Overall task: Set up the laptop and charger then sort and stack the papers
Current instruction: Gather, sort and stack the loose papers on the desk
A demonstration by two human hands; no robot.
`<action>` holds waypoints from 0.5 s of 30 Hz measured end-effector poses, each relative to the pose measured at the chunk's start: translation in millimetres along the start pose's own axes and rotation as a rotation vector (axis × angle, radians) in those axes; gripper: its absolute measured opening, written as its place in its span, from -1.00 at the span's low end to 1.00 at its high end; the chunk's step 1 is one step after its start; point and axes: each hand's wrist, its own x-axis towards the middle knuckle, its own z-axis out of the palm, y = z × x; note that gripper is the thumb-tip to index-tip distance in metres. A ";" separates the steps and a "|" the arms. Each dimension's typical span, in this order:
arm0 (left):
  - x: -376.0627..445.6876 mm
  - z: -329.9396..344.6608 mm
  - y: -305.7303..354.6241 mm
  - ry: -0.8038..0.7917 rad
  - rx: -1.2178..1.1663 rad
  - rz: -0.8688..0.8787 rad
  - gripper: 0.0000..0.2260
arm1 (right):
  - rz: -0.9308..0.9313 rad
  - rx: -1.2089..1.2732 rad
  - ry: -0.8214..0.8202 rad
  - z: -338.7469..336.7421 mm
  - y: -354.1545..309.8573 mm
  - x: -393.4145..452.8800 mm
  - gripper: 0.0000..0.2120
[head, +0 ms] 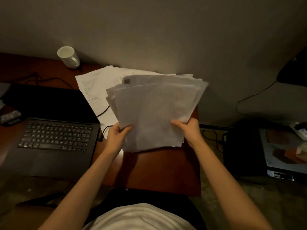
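Two hands hold one sheaf (154,113) — left hand (117,136) at its lower-left corner, right hand (189,130) at the lower-right, thumbs on top, other fingers hidden underneath, so both pinch the paper. The sheaf is lifted off the bench (159,165), tilted up toward the camera, with its long axis running away from the person toward the wall. Top edges are fanned and uneven; the sheets aren't squared.

More loose sheets (96,87) lie flat on the bench behind and left of the sheaf, up by the wall, nearer the left hand. A cable (103,112) runs across them toward the laptop (54,135), which sits open on the left with its screen dark. Cannot tell if the plug is seated.

Judgement: laptop part looks done, paper sorting is mid-way. The next move likely turns on the sheaf's bottom edge — it sits between the two hands, just above bare bench, so tapping it down there would square the stack. Fetching the loose sheets would mean a forward-left reach over the cable.

A mug (69,57) stands at the back left, well apart.
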 end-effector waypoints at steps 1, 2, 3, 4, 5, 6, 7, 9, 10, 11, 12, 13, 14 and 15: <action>0.3 2.2 8.5 0.005 0.006 0.048 -0.78 | -0.061 0.019 0.064 3.4 -6.4 -4.5 -0.80; -0.5 3.7 16.0 0.010 0.006 0.091 -0.77 | -0.114 0.031 0.119 6.1 -10.0 -7.9 -0.80; -1.5 4.9 21.4 0.018 0.000 0.134 -0.77 | -0.158 0.042 0.152 9.3 -12.5 -11.0 -0.79; -1.8 4.9 24.8 0.027 -0.008 0.173 -0.78 | -0.192 0.048 0.163 12.3 -14.4 -14.2 -0.79; -1.7 4.4 25.9 0.031 -0.019 0.198 -0.81 | -0.222 0.053 0.167 14.4 -15.3 -17.1 -0.79; -2.6 4.6 27.4 0.027 -0.025 0.212 -0.84 | -0.248 0.061 0.175 15.9 -16.9 -20.8 -0.77; -3.5 4.4 28.7 0.026 -0.023 0.216 -0.80 | -0.263 0.065 0.185 16.0 -16.8 -22.5 -0.76; -7.0 3.3 34.7 0.046 -0.029 0.222 -0.68 | -0.256 0.055 0.185 13.8 -13.2 -26.7 -0.76; -8.6 1.5 39.8 0.064 -0.038 0.248 -0.63 | -0.241 0.049 0.170 11.5 -9.7 -28.5 -0.74; -9.7 -1.4 44.6 0.073 -0.041 0.299 -0.59 | -0.222 0.044 0.154 9.4 -6.1 -30.6 -0.70; -10.8 -4.2 49.2 0.062 -0.038 0.364 -0.57 | -0.199 0.034 0.141 8.2 -4.3 -33.1 -0.65; -12.3 -6.1 54.7 0.042 -0.042 0.418 -0.56 | -0.181 0.029 0.132 7.6 -3.3 -35.1 -0.60; -14.0 -6.1 60.2 0.021 -0.055 0.441 -0.56 | -0.167 0.038 0.125 7.3 -2.3 -36.1 -0.59; -14.8 -3.7 63.9 0.007 -0.073 0.443 -0.56 | -0.154 0.056 0.116 7.5 -1.4 -36.4 -0.61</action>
